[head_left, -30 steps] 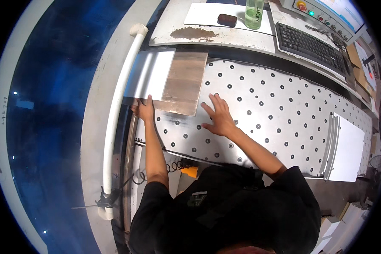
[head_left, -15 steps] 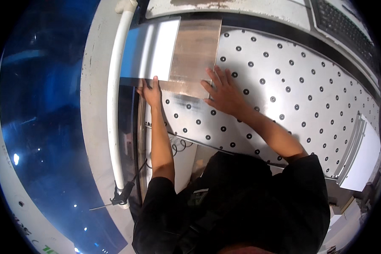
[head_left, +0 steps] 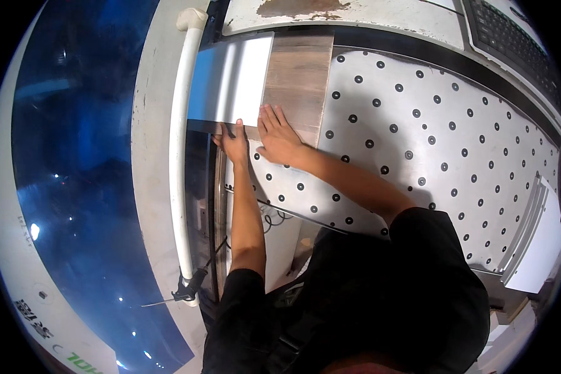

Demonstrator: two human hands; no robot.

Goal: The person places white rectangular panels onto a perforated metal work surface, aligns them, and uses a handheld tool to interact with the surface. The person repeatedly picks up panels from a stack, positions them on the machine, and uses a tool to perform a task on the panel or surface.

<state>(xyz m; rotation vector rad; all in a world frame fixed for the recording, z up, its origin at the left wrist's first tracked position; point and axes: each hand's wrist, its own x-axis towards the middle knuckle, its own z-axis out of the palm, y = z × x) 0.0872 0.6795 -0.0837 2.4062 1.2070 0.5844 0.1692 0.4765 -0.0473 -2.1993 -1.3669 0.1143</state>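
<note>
A brown wood-grain board (head_left: pixel 300 71) lies at the far left of the metal table (head_left: pixel 380 149). On its left part is a glossy panel (head_left: pixel 252 75), white with a blue area at its left; whether this is a separate sheet I cannot tell. My left hand (head_left: pixel 234 146) grips the board's near edge, thumb pointing up and the other fingers at the edge, partly hidden. Flat on the board's near part rests my right hand (head_left: pixel 282 138), fingers extended, next to the panel's right edge.
Black round studs dot the metal table. Left of it run a white tube (head_left: pixel 179 156) and a blue glossy cover (head_left: pixel 75 156). An air gun (head_left: pixel 190 288) hangs by the tube's near end. A keyboard (head_left: pixel 511 50) sits far right, a white-and-grey panel (head_left: pixel 530 243) at the right.
My right hand has moved left from the board's right edge onto its top, closer to my left hand. My left hand stays at the near edge. The whole view has shifted slightly.
</note>
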